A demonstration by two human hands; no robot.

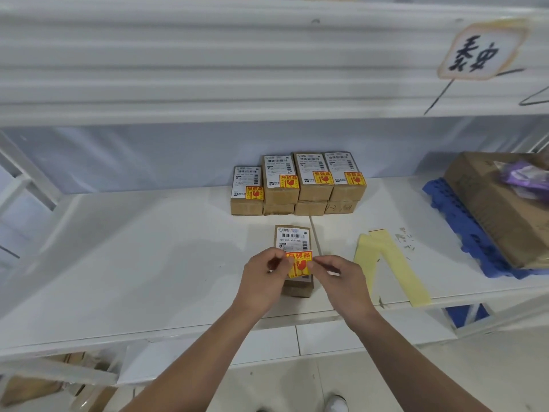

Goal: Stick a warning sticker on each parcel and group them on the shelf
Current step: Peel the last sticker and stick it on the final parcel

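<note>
Head view. The left hand (264, 278) and the right hand (341, 278) meet over the white shelf (148, 263), each pinching 1 side edge of a yellow-and-red warning sticker (299, 264) between thumb and fingertips. The sticker hangs between the 2 grips, its printed face toward the camera, tilted slightly. Directly beneath and behind the grip lies 1 brown parcel (292, 242), flat on the shelf, its white address label showing above the sticker; whether the sticker touches the parcel cannot be told.

Beyond the grip, toward the back of the shelf, stands a group of stickered parcels (297, 185) set side by side and touching. 4 tops show, each bearing a white label and a warning sticker at its near right corner; the 3 on the right rest on lower parcels, while the leftmost sits lower.

To the right of the grip, 2 pale yellow backing strips (389, 266) lie flat on the shelf, near the right hand but apart from it. Farther right, a large cardboard box (499, 209) rests on a blue plastic pallet (463, 236). Above and right of the grip, a sign with black characters (475, 52) hangs on the upper shelf edge (208, 84).
</note>
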